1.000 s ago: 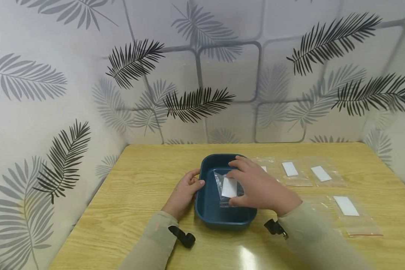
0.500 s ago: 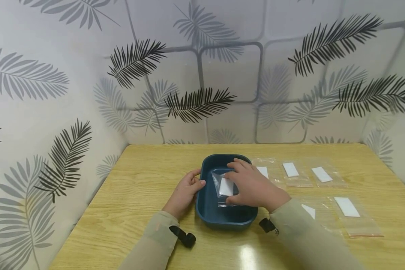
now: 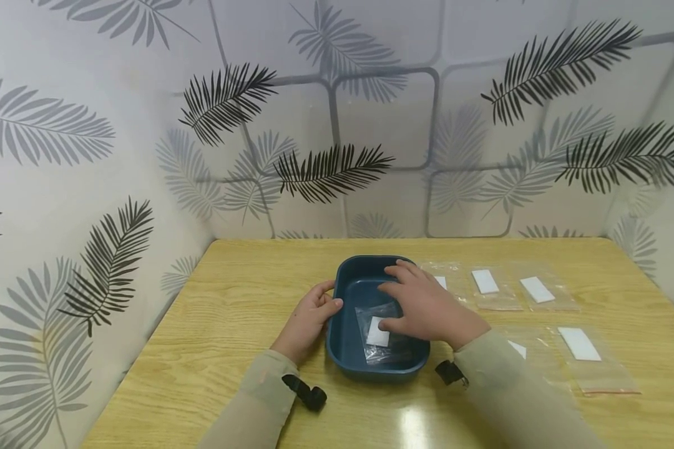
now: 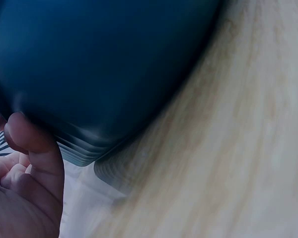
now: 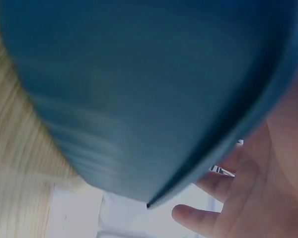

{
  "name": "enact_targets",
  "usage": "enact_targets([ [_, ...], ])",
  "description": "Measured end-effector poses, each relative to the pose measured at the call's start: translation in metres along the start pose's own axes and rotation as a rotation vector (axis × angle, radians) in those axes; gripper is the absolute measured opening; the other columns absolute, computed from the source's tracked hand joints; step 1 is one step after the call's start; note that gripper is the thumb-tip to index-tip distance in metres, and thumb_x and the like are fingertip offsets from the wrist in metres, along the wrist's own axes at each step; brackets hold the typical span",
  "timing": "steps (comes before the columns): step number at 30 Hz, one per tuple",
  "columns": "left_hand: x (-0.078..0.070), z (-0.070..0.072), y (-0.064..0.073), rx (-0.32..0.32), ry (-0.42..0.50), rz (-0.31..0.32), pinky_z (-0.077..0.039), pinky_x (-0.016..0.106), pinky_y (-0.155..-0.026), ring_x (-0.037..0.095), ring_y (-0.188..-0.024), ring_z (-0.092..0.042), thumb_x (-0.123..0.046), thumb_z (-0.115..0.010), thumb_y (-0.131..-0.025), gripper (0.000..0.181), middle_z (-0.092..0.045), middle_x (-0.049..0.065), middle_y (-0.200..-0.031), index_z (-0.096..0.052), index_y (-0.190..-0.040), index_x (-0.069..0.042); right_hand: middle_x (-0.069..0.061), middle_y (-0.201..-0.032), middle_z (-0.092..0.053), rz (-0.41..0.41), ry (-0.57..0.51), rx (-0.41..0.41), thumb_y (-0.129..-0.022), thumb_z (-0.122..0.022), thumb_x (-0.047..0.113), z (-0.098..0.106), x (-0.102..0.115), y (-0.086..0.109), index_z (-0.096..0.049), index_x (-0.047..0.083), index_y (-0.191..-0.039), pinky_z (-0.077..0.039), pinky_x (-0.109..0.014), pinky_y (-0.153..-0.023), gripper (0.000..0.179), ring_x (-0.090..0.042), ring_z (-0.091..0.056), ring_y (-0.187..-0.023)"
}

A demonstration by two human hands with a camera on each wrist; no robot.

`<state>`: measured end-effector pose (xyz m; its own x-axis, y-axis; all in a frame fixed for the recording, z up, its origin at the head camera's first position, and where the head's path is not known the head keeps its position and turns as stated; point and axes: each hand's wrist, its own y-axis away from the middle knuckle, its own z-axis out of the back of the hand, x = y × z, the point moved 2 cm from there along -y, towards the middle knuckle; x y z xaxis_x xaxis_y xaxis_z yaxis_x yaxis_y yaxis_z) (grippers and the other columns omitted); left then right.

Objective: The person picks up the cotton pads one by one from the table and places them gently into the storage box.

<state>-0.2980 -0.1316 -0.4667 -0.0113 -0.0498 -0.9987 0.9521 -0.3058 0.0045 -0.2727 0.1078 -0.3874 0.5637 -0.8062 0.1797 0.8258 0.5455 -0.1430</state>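
Note:
A dark blue rectangular plastic bin (image 3: 365, 288) stands on the wooden table. My left hand (image 3: 307, 321) grips its left rim, with the thumb on the edge; the left wrist view shows the thumb (image 4: 34, 136) against the bin wall (image 4: 89, 69). On the bin's floor lies a clear zip bag (image 3: 390, 357) with a white rectangular piece (image 3: 377, 337) inside. Over the bin's right side is my right hand (image 3: 429, 305), fingers spread and holding nothing; its thumb overlaps the white piece in the head view. Beyond the bin wall (image 5: 139, 99), the right wrist view shows those loose fingers (image 5: 196, 218).
Right of the bin, several clear zip bags with white pieces lie flat in two rows, such as a back-row bag (image 3: 500, 302) and a front-row bag (image 3: 606, 374). My right forearm partly covers one. A leaf-patterned wall (image 3: 382, 206) rises behind the table (image 3: 247, 268).
My right hand has let go of the zip bag, which has dropped to the bin's floor, a little nearer to me. The right fingers have spread apart. My left hand keeps its grip.

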Motion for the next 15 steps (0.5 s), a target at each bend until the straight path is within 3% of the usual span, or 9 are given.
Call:
enact_targets([
  [15,-0.002,0.0,0.001,0.0,-0.004,-0.012,-0.052,0.031,-0.072,0.026,-0.082,-0.062,-0.021,-0.06,-0.103,0.055,-0.06,0.026,-0.106,-0.04,-0.153,-0.009,-0.021,-0.152,-0.042,-0.04,0.02,-0.019,-0.091,-0.072,0.049,0.005,-0.039,0.008,-0.065,0.009,-0.133,-0.029,-0.063,-0.111,0.059,-0.045,-0.026,-0.146],
])
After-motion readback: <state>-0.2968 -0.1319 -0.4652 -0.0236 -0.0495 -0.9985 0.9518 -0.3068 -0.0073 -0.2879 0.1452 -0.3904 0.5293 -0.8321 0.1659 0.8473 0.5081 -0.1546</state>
